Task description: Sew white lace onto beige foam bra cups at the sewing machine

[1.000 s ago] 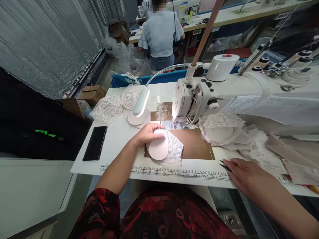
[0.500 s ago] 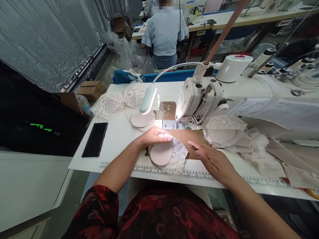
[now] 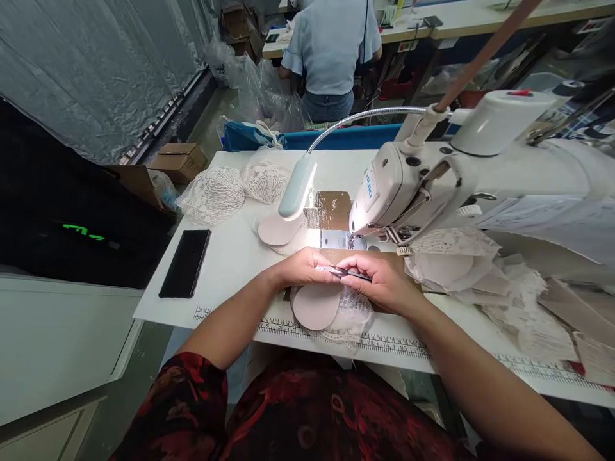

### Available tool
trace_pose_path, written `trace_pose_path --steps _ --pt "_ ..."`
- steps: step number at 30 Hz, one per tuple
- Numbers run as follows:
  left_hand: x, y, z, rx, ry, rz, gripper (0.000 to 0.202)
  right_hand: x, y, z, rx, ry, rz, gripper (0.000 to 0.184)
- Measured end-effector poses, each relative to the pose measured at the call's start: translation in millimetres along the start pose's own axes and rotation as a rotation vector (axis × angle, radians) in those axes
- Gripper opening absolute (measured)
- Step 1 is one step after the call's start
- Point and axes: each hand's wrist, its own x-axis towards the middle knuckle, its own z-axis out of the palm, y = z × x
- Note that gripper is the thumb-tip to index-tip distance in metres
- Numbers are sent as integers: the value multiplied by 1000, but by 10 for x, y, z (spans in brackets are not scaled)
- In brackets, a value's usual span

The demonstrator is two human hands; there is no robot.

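Note:
My left hand (image 3: 303, 267) pinches the upper edge of a white lace bra cup piece (image 3: 354, 315), with a smooth beige oval pad (image 3: 316, 307) on it. The piece hangs toward the table's front edge. Against the same lace edge, my right hand (image 3: 377, 280) is closed on slim dark thread snips (image 3: 353, 274), their tip at my left fingertips; fingers partly hide them. Just beyond both hands is the lit needle area of a white sewing machine (image 3: 389, 192).
Another padded piece (image 3: 277, 229) and lace cups (image 3: 214, 195) lie left of the lamp (image 3: 295, 189). A black phone (image 3: 185, 264) lies at the left. Lace and fabric pieces (image 3: 519, 301) pile up at the right. A ruler strip (image 3: 398, 346) runs along the front edge. A person (image 3: 331, 57) sits beyond.
My right hand has moved left with the thread snips and now meets my left hand at the lace edge. The camera view has shifted slightly.

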Motion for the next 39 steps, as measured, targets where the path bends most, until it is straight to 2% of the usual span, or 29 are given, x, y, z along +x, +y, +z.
trace_pose_path --steps 6,10,13,15,18,20,22,25,28,31,34,37,39 --pt "-7 1 7 54 10 -38 34 1 110 65 53 42 -4 21" --pt "4 17 45 72 26 -54 35 -1 195 106 180 112 75 23" --pt "13 38 24 119 -5 -8 35 7 193 129 351 117 146 38" --pt "-17 75 -35 185 -79 35 34 8 170 117 296 65 167 42" --pt "-117 144 -155 328 -112 40 40 -1 167 53 78 -30 170 19" --pt "-176 168 -207 415 -58 33 43 -7 197 9 26 -92 135 16" --pt "-192 164 -204 484 -1 57 43 -3 223 -4 72 -105 107 16" --pt "-146 131 -104 548 48 128 44 23 207 45 157 -32 154 27" --pt "-127 126 15 520 119 223 46 41 148 109 124 3 175 25" --pt "-231 178 58 479 280 277 44 19 125 120 77 -14 109 28" --pt "-392 225 40 428 380 115 37 -26 149 94 94 -1 42 25" --pt "-452 193 68 268 259 -98 39 -55 168 76 146 14 -8 23" --pt "-403 128 146 101 178 -130 43 -64 165 76 170 10 -28 24"
